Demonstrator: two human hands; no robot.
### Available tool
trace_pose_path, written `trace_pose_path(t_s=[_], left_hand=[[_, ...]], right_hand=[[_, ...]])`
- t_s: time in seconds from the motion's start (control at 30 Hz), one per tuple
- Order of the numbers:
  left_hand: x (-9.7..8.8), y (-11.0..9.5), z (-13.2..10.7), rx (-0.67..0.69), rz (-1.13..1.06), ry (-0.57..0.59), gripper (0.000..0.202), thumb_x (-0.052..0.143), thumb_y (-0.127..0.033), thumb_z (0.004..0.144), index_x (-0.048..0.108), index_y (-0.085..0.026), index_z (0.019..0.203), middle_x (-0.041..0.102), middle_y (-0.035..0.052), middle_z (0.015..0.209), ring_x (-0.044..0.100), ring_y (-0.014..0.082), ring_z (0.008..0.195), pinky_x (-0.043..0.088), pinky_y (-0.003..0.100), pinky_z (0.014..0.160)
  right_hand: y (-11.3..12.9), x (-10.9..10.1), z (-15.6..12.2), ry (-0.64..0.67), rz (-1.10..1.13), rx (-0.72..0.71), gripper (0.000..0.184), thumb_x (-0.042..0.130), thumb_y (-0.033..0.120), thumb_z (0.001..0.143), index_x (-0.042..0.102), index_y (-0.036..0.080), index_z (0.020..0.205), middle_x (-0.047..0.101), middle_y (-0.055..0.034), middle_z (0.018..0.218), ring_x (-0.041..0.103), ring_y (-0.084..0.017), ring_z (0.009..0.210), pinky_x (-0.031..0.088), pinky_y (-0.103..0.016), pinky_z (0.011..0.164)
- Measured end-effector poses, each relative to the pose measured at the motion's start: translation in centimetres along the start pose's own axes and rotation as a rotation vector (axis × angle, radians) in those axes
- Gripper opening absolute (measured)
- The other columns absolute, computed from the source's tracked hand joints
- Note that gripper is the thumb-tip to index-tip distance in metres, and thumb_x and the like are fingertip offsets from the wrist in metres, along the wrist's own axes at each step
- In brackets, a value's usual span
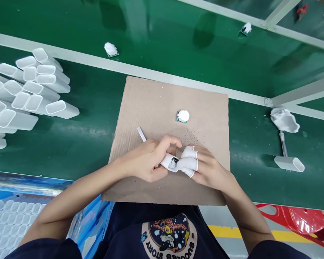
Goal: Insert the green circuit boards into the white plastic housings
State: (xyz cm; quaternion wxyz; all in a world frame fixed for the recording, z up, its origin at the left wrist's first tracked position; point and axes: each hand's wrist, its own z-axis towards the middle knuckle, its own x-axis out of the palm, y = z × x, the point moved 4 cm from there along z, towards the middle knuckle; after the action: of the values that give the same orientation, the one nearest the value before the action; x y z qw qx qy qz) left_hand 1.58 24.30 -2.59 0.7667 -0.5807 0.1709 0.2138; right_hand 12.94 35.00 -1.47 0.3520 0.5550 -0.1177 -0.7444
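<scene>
Both hands meet over a brown cardboard sheet on the green bench. My left hand is closed around a thin white tool whose end sticks out toward the upper left, and its covered thumb presses on a small dark part. My right hand, with white finger cots on several fingers, pinches the same small part from the right. A small green board with a white dome lies on the cardboard just beyond the hands.
A pile of white oval tubes lies at the left. One single tube and a crumpled white cloth lie at the right. Two more domed boards sit farther back. A blue bin of tubes is lower left.
</scene>
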Motion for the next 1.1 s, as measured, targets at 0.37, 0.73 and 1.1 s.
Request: trace_pose_path(t_s=[0.37,0.73,1.1], left_hand=[[0.2,0.2,-0.1,0.061,0.087,-0.125,0.046,0.043,-0.011,0.068,0.027,-0.020,0.110,0.063,-0.0022,0.072,0.047,0.0116,0.045,0.036,0.025,0.048],[0.7,1.1,-0.3,0.052,0.235,-0.333,0.033,0.049,-0.017,0.074,0.037,-0.018,0.105,0.066,0.0059,0.086,0.064,0.0171,0.065,0.049,0.030,0.056],[0.5,1.4,-0.5,0.010,0.071,-0.409,0.044,0.051,-0.012,0.079,0.024,-0.021,0.112,0.059,0.0043,0.092,0.062,0.0151,0.073,0.049,0.031,0.064]], right_hand=[[-0.1,0.0,0.2,-0.089,0.062,0.025,0.022,0.047,0.005,0.089,0.058,0.023,0.095,0.052,0.0001,0.072,0.047,-0.015,0.065,0.042,-0.028,0.060],[-0.3,-0.3,0.6,-0.180,0.000,0.141,0.017,0.052,0.004,0.087,0.054,0.021,0.085,0.053,0.0014,0.070,0.048,-0.012,0.063,0.042,-0.026,0.059],[0.9,0.7,-0.1,-0.228,-0.256,0.020,0.047,0.055,0.002,0.082,0.053,0.017,0.126,0.059,-0.0069,0.085,0.057,-0.021,0.079,0.053,-0.039,0.070]])
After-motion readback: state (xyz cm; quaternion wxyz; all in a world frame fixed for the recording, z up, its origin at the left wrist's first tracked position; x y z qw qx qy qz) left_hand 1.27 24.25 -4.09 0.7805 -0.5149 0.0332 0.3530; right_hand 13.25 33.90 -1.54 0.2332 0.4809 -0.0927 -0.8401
